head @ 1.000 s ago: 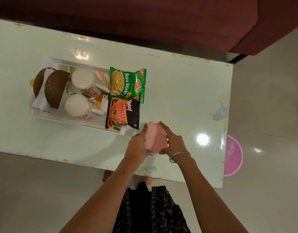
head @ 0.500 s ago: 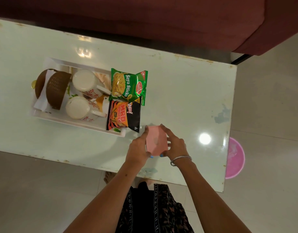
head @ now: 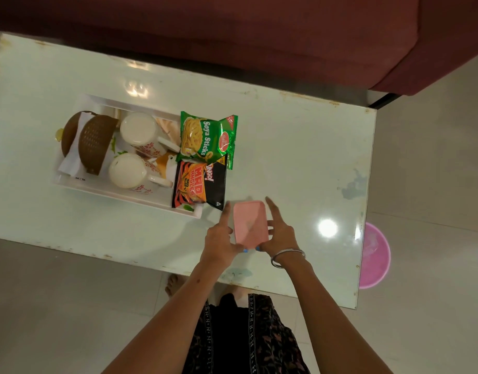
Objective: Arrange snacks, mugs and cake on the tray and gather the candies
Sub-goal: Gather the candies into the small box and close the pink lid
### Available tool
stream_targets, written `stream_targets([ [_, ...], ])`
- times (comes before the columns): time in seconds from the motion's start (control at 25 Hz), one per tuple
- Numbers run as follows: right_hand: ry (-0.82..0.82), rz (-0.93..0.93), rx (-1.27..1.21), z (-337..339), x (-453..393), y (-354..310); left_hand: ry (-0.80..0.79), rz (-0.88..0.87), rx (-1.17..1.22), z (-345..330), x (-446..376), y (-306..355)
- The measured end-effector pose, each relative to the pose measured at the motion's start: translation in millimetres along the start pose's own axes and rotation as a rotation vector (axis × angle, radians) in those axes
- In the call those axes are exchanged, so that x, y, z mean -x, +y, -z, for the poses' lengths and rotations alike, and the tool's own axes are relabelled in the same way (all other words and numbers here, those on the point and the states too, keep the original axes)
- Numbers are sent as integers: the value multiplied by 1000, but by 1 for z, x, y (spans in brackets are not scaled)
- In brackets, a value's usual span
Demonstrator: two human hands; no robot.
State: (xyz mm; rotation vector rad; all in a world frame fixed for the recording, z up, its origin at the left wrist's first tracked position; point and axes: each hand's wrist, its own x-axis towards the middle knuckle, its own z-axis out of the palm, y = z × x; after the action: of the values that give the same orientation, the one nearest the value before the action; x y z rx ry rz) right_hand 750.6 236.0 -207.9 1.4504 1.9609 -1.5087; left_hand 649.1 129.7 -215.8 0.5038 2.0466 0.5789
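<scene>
Little is changing against the earlier pictures: the pink box [head: 250, 224] is still being held between both hands above the near right part of the desk [head: 299, 147], in nearly the same place, just right of the tray's near right corner. The fingers are being spread a little more along its sides than a second ago.

The left hand [head: 221, 234] is being pressed against the box's left side, its forefinger stretched along the far left edge; the right hand [head: 281, 230] is being pressed against the right side, forefinger pointing far. Both hands are being kept narrow, closed onto the box, with the thumbs meeting at its near edge. A metal bangle [head: 286, 256] is being worn on the right wrist.

The box is being seen as a flat, pale pink rectangle with rounded corners and a plain top. Whether candies are inside cannot be told.

The white tray [head: 116, 191] is lying on the left part of the desk. On it, two brown cake halves [head: 93, 143] on white paper are being kept at the left end, two white flowered mugs [head: 139, 130] in the middle, and a green snack packet [head: 206, 137] and a black and orange snack packet [head: 198, 184] at the right end, the green one far, the black one near, both overhanging the tray's right rim.
</scene>
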Motion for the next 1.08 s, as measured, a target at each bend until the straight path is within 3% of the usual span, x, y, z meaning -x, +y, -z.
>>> stream_targets([
  [0.28,224,-199,-155,-14,9,11,81,280,453,-13,8,-3],
  [0.56,354,-235,-269,-21,5,7,180,174,488,-10,14,11],
  [0.8,439,-239,-397,-14,-24,-22,214,249,602,-1,11,4],
  [1.08,441,-212,-339,-16,-56,-50,229,311,676,12,13,-20],
])
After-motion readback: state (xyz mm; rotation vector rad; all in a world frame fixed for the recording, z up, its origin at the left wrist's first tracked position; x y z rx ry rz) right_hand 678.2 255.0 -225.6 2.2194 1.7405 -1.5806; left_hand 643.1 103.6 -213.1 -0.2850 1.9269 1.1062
